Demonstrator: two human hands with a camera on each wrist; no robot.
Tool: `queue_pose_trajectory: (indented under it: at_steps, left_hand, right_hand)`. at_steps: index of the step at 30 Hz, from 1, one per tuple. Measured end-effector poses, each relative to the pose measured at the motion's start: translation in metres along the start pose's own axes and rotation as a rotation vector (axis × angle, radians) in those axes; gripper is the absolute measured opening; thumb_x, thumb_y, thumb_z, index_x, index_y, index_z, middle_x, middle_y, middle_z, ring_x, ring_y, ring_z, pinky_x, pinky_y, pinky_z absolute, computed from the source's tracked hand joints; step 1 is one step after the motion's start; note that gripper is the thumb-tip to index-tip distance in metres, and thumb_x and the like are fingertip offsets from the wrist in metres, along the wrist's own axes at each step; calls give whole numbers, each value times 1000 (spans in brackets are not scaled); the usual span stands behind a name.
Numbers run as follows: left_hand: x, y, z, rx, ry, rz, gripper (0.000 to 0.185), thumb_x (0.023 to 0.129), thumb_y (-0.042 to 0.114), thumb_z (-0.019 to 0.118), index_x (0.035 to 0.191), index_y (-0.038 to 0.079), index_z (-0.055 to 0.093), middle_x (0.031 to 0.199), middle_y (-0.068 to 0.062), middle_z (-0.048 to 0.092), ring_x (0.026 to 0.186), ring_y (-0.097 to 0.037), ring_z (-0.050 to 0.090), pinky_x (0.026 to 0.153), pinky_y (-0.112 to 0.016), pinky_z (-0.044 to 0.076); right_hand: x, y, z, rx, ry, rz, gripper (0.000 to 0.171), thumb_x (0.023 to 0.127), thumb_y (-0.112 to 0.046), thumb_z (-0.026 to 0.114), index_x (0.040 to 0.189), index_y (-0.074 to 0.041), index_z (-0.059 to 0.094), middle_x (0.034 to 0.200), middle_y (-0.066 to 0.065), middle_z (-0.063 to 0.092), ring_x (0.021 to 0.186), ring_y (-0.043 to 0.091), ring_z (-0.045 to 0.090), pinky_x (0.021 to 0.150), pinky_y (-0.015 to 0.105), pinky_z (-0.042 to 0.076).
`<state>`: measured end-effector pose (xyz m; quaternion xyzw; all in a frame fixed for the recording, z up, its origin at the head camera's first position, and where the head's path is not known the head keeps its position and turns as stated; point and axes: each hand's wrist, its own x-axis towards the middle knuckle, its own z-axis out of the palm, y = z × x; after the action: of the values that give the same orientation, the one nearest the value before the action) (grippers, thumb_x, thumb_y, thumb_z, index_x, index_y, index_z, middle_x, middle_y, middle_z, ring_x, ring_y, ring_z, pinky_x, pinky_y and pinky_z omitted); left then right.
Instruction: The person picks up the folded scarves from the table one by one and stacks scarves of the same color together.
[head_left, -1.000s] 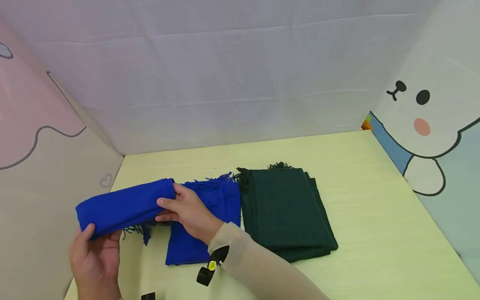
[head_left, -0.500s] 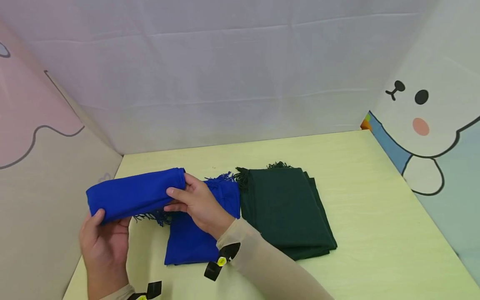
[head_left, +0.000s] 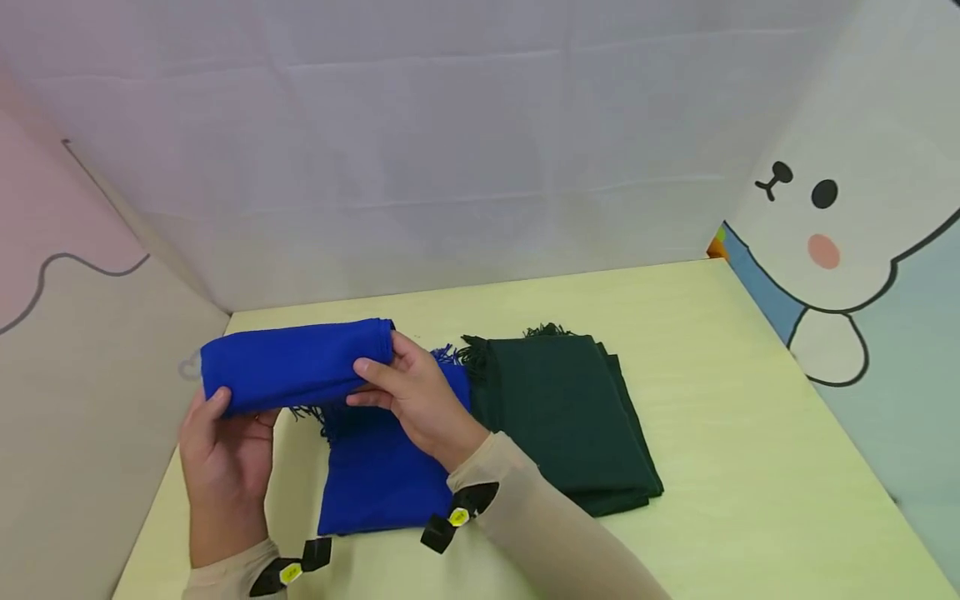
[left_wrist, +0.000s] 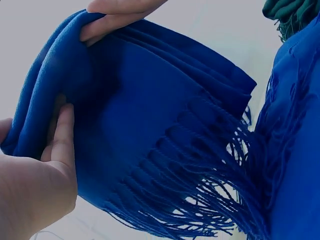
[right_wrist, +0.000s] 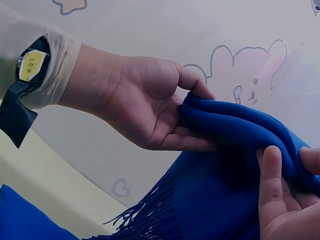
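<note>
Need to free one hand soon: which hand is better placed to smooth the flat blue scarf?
Probably the right hand: it grips the folded blue scarf directly above the flat blue scarf; the left hand is off its edge.

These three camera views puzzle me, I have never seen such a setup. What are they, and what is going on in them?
No machine here: a person works with bare hands, wearing three cameras. The head view looks down at a table. The other two sit on the wrists and look closely at each hand. The left hand and right hand each grip one end of a folded blue scarf, held above the table with its fringe hanging. Another blue cloth and a folded green scarf lie on the table.
</note>
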<state>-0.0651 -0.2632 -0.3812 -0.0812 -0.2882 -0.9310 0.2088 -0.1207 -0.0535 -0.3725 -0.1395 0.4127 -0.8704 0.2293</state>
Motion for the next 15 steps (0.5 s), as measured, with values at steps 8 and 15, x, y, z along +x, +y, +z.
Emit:
queue_pose_trajectory:
  at_steps: [8, 15]
  left_hand:
    - [11, -15, 5, 139, -12, -38, 39, 105, 4, 38, 140, -11, 43, 105, -17, 64, 87, -26, 68, 81, -38, 60]
    - [24, -29, 11, 54, -68, -77, 35, 105, 2, 36, 134, -12, 48, 108, -19, 63, 87, -28, 67, 83, -40, 59]
  right_hand:
    - [-2, -9, -11, -13, 29, -40, 35, 100, -6, 58, 135, -8, 54, 118, 12, 66, 90, 20, 70, 80, 34, 60]
    - [-2, -21, -20, -23, 46, -64, 37, 102, -8, 55, 138, -9, 51, 116, 7, 64, 95, 17, 68, 84, 33, 59]
